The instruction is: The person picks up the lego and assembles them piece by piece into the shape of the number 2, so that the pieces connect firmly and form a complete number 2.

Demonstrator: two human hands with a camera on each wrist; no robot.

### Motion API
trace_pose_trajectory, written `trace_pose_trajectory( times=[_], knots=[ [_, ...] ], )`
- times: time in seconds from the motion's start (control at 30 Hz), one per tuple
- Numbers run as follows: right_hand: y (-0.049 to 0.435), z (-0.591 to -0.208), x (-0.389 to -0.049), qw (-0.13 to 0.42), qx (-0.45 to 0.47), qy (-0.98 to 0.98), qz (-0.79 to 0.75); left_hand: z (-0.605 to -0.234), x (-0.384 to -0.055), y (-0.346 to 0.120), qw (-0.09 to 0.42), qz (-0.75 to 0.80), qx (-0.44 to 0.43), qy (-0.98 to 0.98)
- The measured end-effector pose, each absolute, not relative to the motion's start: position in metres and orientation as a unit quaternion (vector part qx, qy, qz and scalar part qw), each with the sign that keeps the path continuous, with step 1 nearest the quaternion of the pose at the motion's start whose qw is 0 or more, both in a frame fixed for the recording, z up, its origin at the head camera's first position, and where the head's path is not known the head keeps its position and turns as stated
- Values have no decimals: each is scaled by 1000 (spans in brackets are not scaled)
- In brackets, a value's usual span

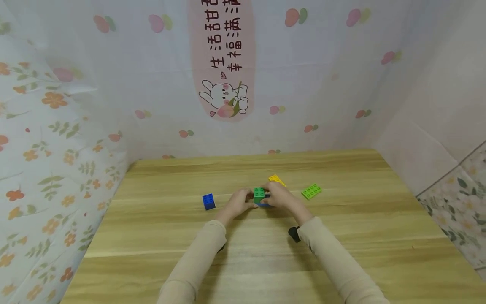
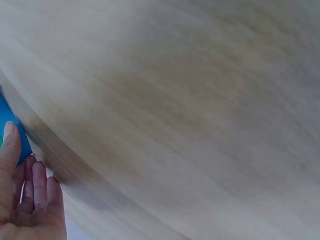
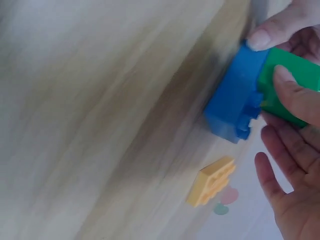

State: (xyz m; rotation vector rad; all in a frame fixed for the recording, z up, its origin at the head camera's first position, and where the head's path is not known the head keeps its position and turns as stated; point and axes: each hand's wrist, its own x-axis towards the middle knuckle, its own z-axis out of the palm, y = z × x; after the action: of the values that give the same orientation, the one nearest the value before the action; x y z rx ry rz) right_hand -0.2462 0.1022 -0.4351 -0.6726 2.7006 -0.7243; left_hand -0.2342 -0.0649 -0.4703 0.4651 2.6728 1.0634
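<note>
Right grip (image 1: pixel 279 194) pinches the green block (image 3: pixel 301 67), left grip (image 1: pixel 240 201) holds the blue brick (image 3: pixel 232 95); I'm likely joining them, which calls for even pressing

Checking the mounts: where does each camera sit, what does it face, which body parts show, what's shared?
Head: on the head, facing forward and down at the table; left hand, right hand, both sleeves show.
Left wrist: worn there, facing mostly table; left hand and part of the held blue brick lower left.
Right wrist: worn there, facing the held blue brick, green brick and yellow brick; right hand and part of the left.
Head and right wrist share those bricks.
</note>
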Motion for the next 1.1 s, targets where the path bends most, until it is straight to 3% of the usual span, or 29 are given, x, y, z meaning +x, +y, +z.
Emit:
trace_pose_trajectory(
  times=[0.3, 0.7, 0.93, 1.1],
  knots=[
    [107, -430, -247, 124, -233, 927, -267, -463, -236, -60, 99, 345, 174, 917],
    [105, -438, -243, 112, -217, 937, -251, -459, -230, -63, 127, 374, 168, 903],
    [113, -449, -244, 144, -162, 906, -364, -458, -229, -60, 113, 362, 182, 907],
    [127, -455, -243, 135, -135, 879, -437, -457, -228, -58, 114, 364, 173, 908]
  ],
)
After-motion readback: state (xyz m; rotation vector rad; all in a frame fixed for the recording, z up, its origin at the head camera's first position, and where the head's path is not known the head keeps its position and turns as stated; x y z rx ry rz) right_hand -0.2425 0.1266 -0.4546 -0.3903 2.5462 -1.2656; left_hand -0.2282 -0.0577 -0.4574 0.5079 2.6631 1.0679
